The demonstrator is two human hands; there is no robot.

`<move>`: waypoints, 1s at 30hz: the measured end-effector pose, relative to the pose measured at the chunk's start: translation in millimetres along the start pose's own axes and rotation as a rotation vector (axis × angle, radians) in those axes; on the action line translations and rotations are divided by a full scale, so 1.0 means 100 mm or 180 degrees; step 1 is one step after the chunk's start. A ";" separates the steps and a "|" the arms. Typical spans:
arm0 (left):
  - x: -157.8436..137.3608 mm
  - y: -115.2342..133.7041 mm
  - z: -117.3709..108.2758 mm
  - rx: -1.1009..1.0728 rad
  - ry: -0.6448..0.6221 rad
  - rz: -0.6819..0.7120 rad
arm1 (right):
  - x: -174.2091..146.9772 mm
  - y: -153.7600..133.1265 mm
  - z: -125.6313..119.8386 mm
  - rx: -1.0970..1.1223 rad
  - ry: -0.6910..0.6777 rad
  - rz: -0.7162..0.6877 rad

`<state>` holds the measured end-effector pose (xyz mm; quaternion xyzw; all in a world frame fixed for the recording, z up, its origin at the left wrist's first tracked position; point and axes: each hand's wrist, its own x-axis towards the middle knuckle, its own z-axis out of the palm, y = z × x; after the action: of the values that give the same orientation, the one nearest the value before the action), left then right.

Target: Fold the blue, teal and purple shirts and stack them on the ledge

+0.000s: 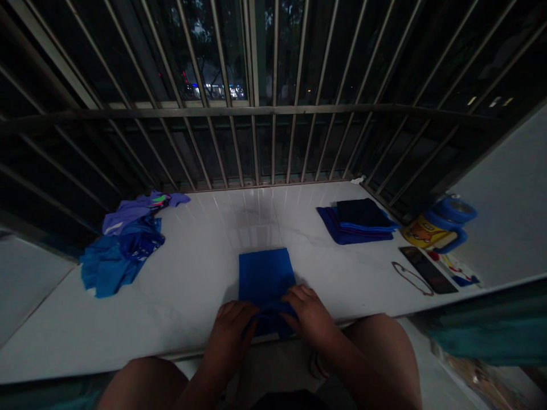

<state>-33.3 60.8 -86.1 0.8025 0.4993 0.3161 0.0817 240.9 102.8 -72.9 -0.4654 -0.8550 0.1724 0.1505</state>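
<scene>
Lower centre: left hand (233,326) and right hand (310,314), grips nearly closed, held bright-blue rectangular folded cloth (265,273) nearby end; even tension seemed best

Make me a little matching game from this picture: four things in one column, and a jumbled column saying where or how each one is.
1) blue cloth
2) crumpled clothes
3) folded stack
4) mug

A) lying in a loose heap on the left part of the white surface
B) yellow and blue, with a handle
C) touched by the left hand and the right hand
D) neat layers, a very dark piece on top

Pairs: 1-C, 2-A, 3-D, 4-B.
</scene>
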 end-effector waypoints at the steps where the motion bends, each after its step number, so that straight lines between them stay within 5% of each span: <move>1: -0.01 0.01 -0.01 0.0022 0.0018 0.0044 | 0.01 -0.03 -0.01 -0.0005 -0.0046 -0.0077; 7: -0.28 0.24 0.11 0.0115 0.0400 0.0117 | 0.18 -0.14 -0.01 -0.0201 -0.0696 -0.0088; 9: -0.43 0.41 0.26 -0.0245 0.0024 -0.0428 | 0.24 -0.15 -0.07 -0.0118 -0.0752 0.0019; 13: -0.54 0.67 0.66 -0.1392 -0.1210 -0.2230 | 0.33 -0.18 -0.20 0.0007 -0.0818 0.0191; 16: -0.44 0.72 0.91 -0.2322 -0.1468 -0.3011 | 0.36 -0.22 -0.26 0.0091 -0.0840 0.0258; 20: -0.31 0.76 0.99 -0.3220 -0.1150 -0.3515 | 0.34 -0.25 -0.28 0.0173 -0.0747 0.0258; 30: -0.11 0.95 0.65 -0.3900 -0.0203 -0.3819 | 0.27 -0.30 -0.36 -0.0092 -0.0918 -0.0181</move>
<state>72.6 17.0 -99.3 0.2254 0.5780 0.4106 0.6682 219.8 116.2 -25.0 -0.4136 -0.8829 0.2208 0.0243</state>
